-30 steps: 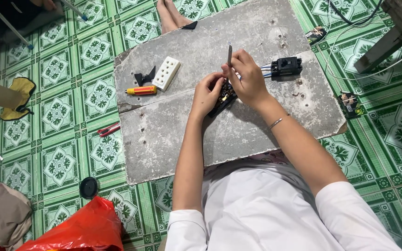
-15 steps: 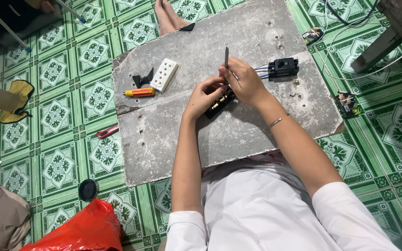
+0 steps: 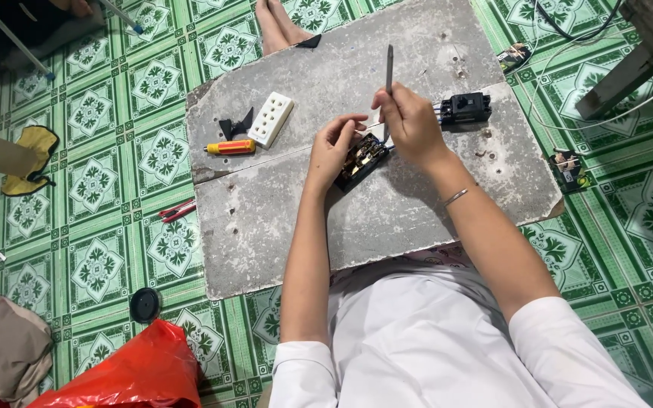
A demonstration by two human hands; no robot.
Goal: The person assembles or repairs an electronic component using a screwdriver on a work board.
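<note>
At frame centre, the left hand [image 3: 334,145] steadies an opened black socket [image 3: 362,160]; the right hand [image 3: 411,121] grips a tool [image 3: 389,66] upright. Wiring looks unfinished; white cover [image 3: 271,119] still off.

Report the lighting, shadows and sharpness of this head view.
Head view: soft, even light; only faint shadows beneath the hands, left hand and right hand, on the grey slab; no strong glare; centre sharp, green floor tiles bend slightly towards the edges.
</note>
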